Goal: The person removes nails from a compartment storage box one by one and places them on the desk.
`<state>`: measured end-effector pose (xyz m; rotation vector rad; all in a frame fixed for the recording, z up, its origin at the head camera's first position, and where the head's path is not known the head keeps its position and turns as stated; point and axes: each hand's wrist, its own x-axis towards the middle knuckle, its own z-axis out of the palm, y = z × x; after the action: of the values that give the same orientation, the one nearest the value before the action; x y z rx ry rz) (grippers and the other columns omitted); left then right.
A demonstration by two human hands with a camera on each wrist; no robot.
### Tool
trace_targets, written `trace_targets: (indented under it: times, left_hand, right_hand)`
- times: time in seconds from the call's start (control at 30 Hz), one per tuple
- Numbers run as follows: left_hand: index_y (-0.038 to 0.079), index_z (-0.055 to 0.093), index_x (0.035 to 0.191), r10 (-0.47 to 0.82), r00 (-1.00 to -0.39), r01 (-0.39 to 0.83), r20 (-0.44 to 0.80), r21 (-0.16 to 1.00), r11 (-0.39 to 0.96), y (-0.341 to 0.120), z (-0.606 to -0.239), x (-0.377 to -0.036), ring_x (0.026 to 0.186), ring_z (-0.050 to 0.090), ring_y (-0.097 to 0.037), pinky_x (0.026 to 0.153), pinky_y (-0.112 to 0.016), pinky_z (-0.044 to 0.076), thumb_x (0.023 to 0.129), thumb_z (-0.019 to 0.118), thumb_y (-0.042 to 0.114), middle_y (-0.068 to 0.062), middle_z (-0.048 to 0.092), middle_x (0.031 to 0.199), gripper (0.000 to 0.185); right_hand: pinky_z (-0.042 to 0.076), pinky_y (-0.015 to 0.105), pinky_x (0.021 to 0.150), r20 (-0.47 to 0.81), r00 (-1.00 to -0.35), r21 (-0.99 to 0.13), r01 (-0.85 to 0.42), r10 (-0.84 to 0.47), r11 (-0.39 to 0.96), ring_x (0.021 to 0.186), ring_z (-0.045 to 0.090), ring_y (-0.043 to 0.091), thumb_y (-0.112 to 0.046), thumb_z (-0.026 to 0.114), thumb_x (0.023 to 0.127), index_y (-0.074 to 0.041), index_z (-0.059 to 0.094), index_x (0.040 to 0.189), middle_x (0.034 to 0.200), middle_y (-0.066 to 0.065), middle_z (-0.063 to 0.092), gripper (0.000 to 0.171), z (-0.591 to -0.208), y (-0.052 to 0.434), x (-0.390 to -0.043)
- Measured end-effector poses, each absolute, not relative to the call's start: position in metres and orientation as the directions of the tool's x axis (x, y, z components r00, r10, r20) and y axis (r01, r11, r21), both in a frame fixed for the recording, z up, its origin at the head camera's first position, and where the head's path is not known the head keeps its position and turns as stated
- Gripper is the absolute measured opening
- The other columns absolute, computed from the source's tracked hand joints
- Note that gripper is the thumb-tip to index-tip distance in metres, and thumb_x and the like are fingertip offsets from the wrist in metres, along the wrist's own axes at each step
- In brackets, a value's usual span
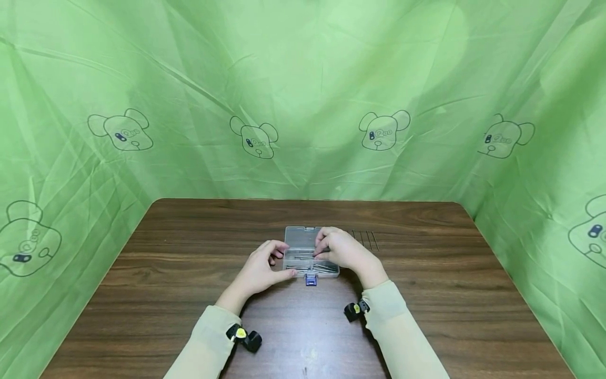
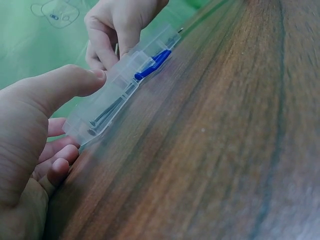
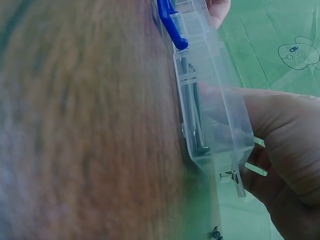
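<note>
A clear plastic compartment box (image 1: 310, 269) lies on the table with its lid (image 1: 298, 238) folded back and a blue latch (image 1: 310, 280) at the front. Thin metal nails (image 2: 106, 114) lie in its front compartments, with more in the back row. My left hand (image 1: 262, 267) grips the box's left end, thumb at the front corner and fingers behind. Over the back right compartment, my right hand (image 1: 342, 248) points its thumb and fingers down into the box, pinching a thin nail mostly hidden by the fingers.
Several nails (image 1: 369, 240) lie in a row on the brown wooden table (image 1: 426, 295), just right of the box. Green cloth (image 1: 303, 173) with printed bear heads hangs around the table's back and sides.
</note>
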<state>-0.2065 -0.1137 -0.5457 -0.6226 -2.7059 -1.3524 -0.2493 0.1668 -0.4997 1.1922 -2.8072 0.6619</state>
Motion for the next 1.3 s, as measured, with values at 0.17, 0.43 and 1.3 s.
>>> trace_targets:
  times: [0.17,0.43,1.3]
  left_hand:
    - [0.013,0.07,0.13,0.329,-0.917,0.379,0.227,0.753,0.538,-0.112,-0.546,-0.204,0.098,0.063,-0.014,0.084,-0.031,0.055,0.079,0.1,0.035,0.001,0.068,0.113,0.063]
    - [0.014,0.07,0.13,0.322,-0.918,0.378,0.232,0.753,0.538,-0.112,-0.546,-0.201,0.097,0.062,-0.014,0.083,-0.031,0.054,0.079,0.1,0.036,0.001,0.068,0.113,0.063]
    - [0.014,0.07,0.13,0.335,-0.914,0.385,0.229,0.755,0.531,-0.11,-0.545,-0.202,0.099,0.062,-0.014,0.084,-0.031,0.054,0.079,0.101,0.035,0.0,0.068,0.115,0.063]
  right_hand:
    - [0.055,0.038,0.099,0.16,-0.708,-0.361,-0.69,-0.687,0.627,0.105,0.064,0.017,-0.019,0.089,0.093,-0.017,0.086,0.092,0.108,-0.005,0.064,0.003,-0.499,0.168,-0.247]
    - [0.055,0.039,0.101,0.154,-0.706,-0.376,-0.689,-0.692,0.62,0.107,0.064,0.018,-0.019,0.088,0.094,-0.017,0.084,0.09,0.109,-0.004,0.065,0.006,-0.497,0.17,-0.245]
    - [0.052,0.041,0.106,0.146,-0.688,-0.413,-0.696,-0.711,0.588,0.112,0.062,0.021,-0.014,0.09,0.089,-0.017,0.088,0.088,0.113,0.001,0.068,0.004,-0.493,0.176,-0.246]
